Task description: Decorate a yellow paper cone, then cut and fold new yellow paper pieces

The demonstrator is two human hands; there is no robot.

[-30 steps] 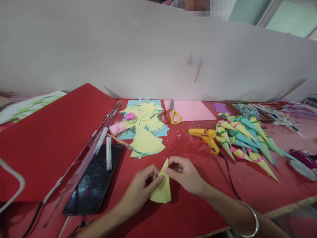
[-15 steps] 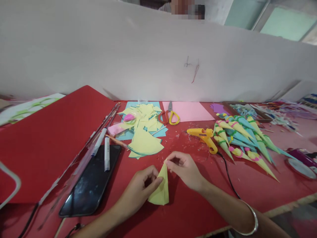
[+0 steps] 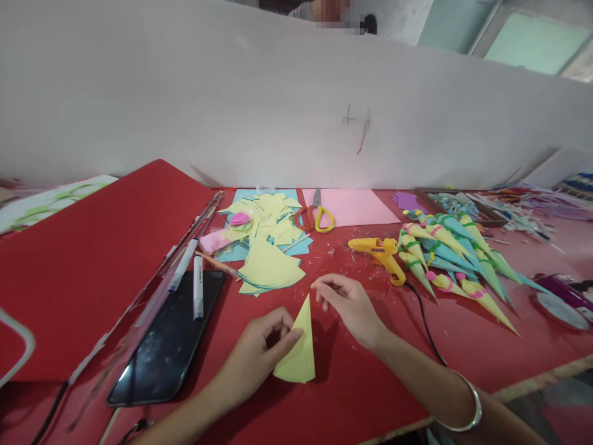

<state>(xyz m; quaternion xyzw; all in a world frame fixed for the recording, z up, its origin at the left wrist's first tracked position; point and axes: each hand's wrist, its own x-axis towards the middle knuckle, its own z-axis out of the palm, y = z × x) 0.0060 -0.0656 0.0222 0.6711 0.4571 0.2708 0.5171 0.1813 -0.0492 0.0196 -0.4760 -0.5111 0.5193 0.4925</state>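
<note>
A folded yellow paper cone points its tip away from me over the red table. My left hand pinches its left edge between thumb and fingers. Just right of the tip, apart from the paper, is my right hand, its thumb and index finger pressed together; whether anything tiny is between them cannot be made out. Beyond my hands lies a stack of yellow and blue fan-shaped sheets. A yellow glue gun rests on its side past my right hand.
Scissors lie by a pink sheet. Finished-looking cones are heaped at right. At left are a black phone, markers and a large red board. The glue gun's cord runs under my right forearm.
My right hand has let go of the cone's tip and moved slightly up and away from it. My left hand still holds the cone, nearly in the same place.
</note>
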